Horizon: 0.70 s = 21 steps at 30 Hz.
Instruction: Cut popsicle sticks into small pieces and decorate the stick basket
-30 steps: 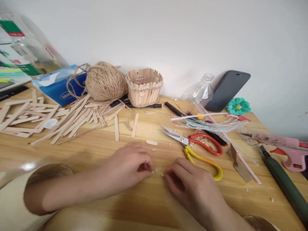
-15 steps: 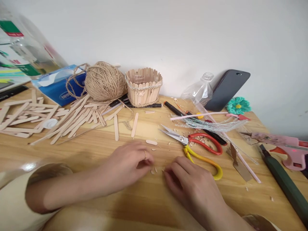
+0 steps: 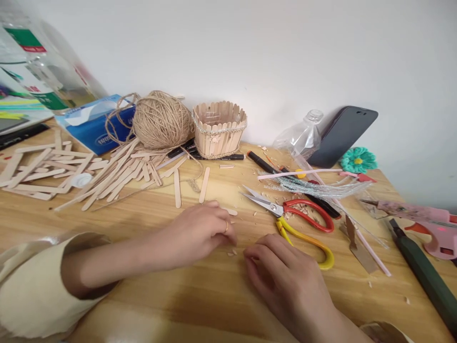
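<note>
My left hand (image 3: 202, 229), with a ring on one finger, reaches over the middle of the table with loosely bent fingers. A short rounded piece of craft stick (image 3: 231, 212) lies just beyond its knuckles, partly hidden by them. Close to the thumb side are tiny wood chips (image 3: 232, 253). My right hand (image 3: 287, 274) rests on the tabletop, fingers curled in towards the thumb; whatever is between the fingertips is hidden. Scissors (image 3: 274, 208) with one red and one yellow handle lie spread just beyond the right hand. Two longer craft sticks (image 3: 204, 185) lie farther back.
A craft-stick basket (image 3: 219, 140) stands by the wall beside a twine ball (image 3: 162, 121). Loose sticks (image 3: 117, 178) are piled left. Rightward are markers (image 3: 262, 162), a phone (image 3: 346, 133), a cut plastic bottle (image 3: 303, 136), a pink glue gun (image 3: 432, 226) and a dark green tool (image 3: 421, 271).
My left hand has moved forward and slightly right, now partly covering the short stick piece. My right hand stays nearly in place. The whole view has shifted slightly.
</note>
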{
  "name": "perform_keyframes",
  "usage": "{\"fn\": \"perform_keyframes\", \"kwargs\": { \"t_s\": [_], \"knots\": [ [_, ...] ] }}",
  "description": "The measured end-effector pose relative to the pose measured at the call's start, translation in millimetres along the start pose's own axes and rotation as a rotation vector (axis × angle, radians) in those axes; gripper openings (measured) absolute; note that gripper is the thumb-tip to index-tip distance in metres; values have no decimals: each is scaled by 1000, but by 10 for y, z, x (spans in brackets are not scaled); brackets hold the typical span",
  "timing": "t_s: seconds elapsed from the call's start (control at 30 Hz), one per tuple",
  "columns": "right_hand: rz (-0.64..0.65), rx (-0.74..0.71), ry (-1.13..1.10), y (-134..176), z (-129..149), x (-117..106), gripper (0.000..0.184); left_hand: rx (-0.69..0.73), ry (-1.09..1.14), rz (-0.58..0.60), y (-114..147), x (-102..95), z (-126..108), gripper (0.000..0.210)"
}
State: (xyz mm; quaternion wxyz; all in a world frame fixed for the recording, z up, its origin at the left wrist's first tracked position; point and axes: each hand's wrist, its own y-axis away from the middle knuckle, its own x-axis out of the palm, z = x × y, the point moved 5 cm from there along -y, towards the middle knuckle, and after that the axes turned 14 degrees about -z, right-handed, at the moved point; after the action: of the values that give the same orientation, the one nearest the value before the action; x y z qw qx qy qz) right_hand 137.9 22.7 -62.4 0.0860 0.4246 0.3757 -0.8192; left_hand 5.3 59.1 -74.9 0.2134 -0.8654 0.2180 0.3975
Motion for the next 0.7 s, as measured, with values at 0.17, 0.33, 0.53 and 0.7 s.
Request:
{"fn": "perform_keyframes", "kwargs": {
  "t_s": [0.17,0.33,0.53,0.7],
  "knots": [
    [60,-32,-13,-18,75,91,19,14,-13,35,-4,24,-5,14],
    [83,-82,2,0,119,143,25,39,-36,53,-12,49,-28,16],
    [68,-49,-29,67,65,92,23,27,-15,37,12,-18,-11,19],
    [66,40,-65,89,2,75,19,-9,-9,50,23,-28,-20,10]
  ]
}}
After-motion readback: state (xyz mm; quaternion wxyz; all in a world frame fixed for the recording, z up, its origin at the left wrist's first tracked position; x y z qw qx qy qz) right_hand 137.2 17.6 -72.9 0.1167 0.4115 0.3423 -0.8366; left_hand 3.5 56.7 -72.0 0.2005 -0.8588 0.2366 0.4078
